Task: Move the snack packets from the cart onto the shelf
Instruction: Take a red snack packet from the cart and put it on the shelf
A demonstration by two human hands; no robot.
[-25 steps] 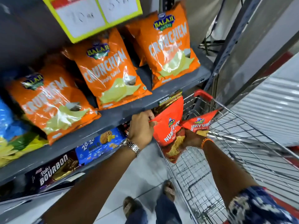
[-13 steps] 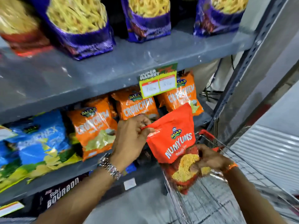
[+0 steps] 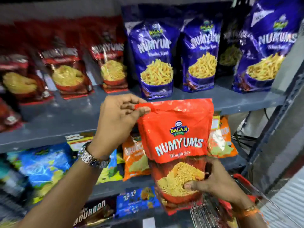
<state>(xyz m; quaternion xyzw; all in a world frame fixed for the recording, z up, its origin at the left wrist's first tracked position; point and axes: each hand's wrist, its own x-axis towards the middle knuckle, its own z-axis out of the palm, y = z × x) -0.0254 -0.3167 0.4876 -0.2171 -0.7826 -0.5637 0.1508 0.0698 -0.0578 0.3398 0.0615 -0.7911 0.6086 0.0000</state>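
I hold a red Numyums snack packet [image 3: 176, 142] upright in front of the grey shelf [image 3: 69, 119]. My left hand [image 3: 118, 119] pinches its top left corner. My right hand [image 3: 215, 183] grips its lower right part, thumb on the front. More than one packet seems stacked in the grip, though I cannot tell how many. The packet's top edge is level with the shelf board. The cart [image 3: 213, 213] shows only as wire and a red rim at the bottom right, below my right hand.
On the grey shelf stand dark red Numyums packets [image 3: 69, 71] at the left and blue Numyums packets [image 3: 156, 63] at the right. Orange and blue chip bags [image 3: 134, 158] fill the shelf below. Biscuit packs [image 3: 136, 201] lie lowest. A metal upright [image 3: 279, 125] borders the right.
Both hands have lifted the red packet from the cart up to the level of the higher shelf. My view has tilted upward, bringing the red and blue Numyums row into sight.
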